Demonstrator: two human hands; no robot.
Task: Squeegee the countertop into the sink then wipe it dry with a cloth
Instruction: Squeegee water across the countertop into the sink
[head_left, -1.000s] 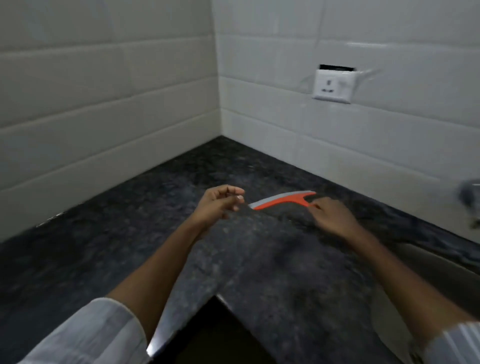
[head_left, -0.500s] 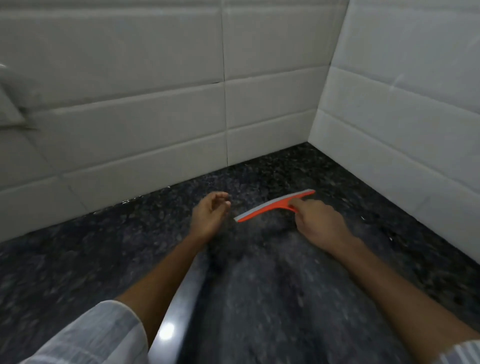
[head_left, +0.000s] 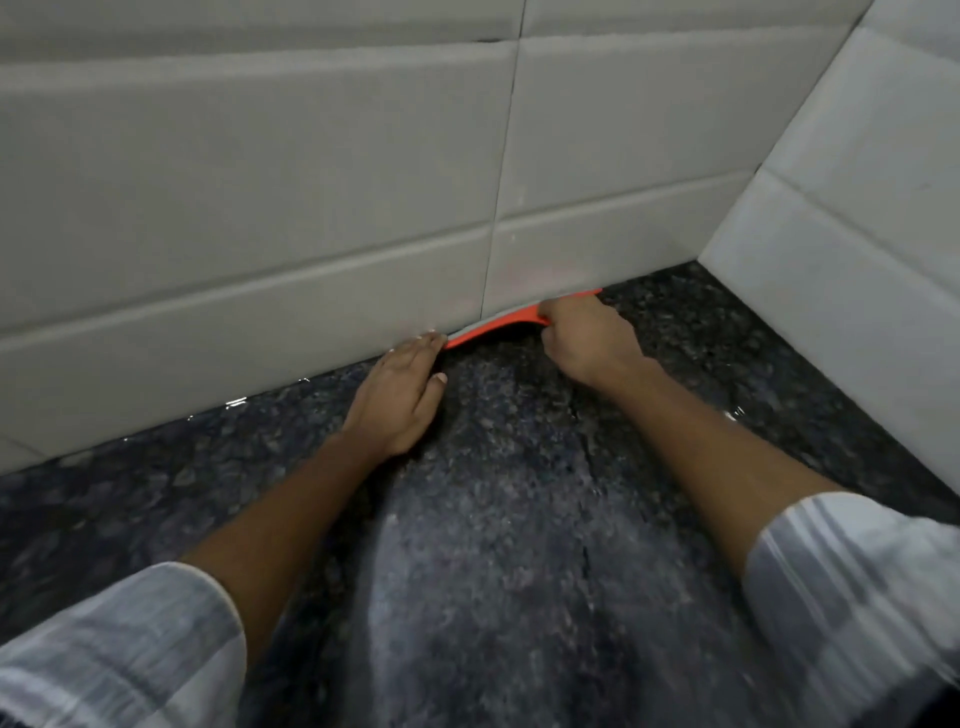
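An orange squeegee (head_left: 496, 327) with a grey blade lies along the foot of the tiled back wall, on the dark speckled countertop (head_left: 519, 519). My right hand (head_left: 587, 338) is shut on its handle, covering the middle of it. My left hand (head_left: 402, 395) rests flat on the countertop, fingers together, its fingertips touching the squeegee's left end. Neither the sink nor a cloth is in view.
The tiled back wall (head_left: 311, 208) meets a tiled side wall (head_left: 857, 234) in a corner at the upper right. Water glints along the wall's foot at the left (head_left: 234, 402) and on the counter at the right (head_left: 735, 413).
The view has swung left and closer to the back wall. Both hands have carried the squeegee forward until its blade sits against the wall's foot, and my left hand has flattened onto the counter.
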